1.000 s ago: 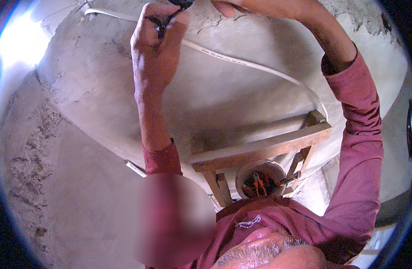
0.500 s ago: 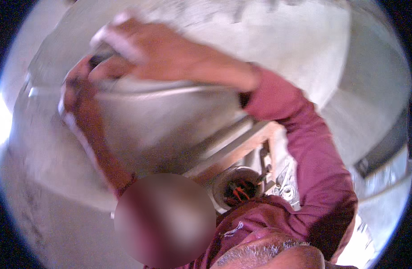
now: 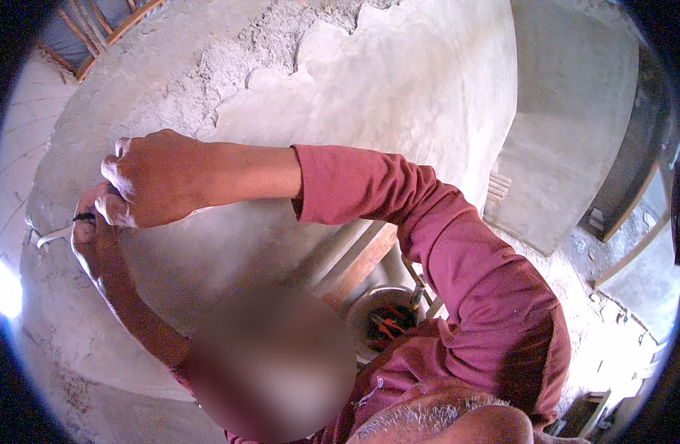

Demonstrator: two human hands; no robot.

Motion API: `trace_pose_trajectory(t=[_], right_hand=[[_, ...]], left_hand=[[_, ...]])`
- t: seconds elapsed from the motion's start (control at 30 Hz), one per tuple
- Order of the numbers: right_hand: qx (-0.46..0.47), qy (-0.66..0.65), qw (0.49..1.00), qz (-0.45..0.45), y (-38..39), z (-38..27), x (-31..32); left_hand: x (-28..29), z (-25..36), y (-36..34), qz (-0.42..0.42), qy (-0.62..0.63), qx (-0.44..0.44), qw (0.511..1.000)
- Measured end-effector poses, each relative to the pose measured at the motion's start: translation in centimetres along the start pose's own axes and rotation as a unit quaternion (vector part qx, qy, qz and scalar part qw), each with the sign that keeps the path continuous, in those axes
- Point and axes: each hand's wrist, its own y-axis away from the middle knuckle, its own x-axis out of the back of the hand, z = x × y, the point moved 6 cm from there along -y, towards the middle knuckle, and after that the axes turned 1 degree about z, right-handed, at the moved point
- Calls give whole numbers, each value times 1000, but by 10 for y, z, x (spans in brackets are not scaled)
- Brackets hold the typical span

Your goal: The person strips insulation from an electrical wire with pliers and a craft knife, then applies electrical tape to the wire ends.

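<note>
Both my hands are raised at the upper left of the head view, close together against the plastered surface. My right hand (image 3: 147, 177) has its fingers curled over beside my left; what it grips is hidden. My left hand (image 3: 92, 229) is closed around a small black object (image 3: 84, 217), too small to make out fully. A white conduit (image 3: 55, 235) ends by my left hand.
A wooden stool-like frame (image 3: 358, 255) stands below, beside a bucket (image 3: 362, 303) holding red-handled pliers (image 3: 388, 325). A curved plastered panel (image 3: 562, 103) is at the right, rubble and boards (image 3: 635, 251) beyond it. Wooden rafters (image 3: 118, 33) show at top left.
Both hands have moved left and down in the view. My right arm now stretches across the middle, and the whole view has swung, showing more of the right side.
</note>
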Motion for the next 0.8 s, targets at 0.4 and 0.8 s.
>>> trace_pose_trajectory(t=[0.4, 0.8], right_hand=[[-131, -33, 990, -34, 2, 18, -9], [68, 8, 995, 76, 43, -18, 14]], left_hand=[[32, -21, -33, -30, -514, -107, 851], [-25, 66, -1, 103, -262, -93, 955]])
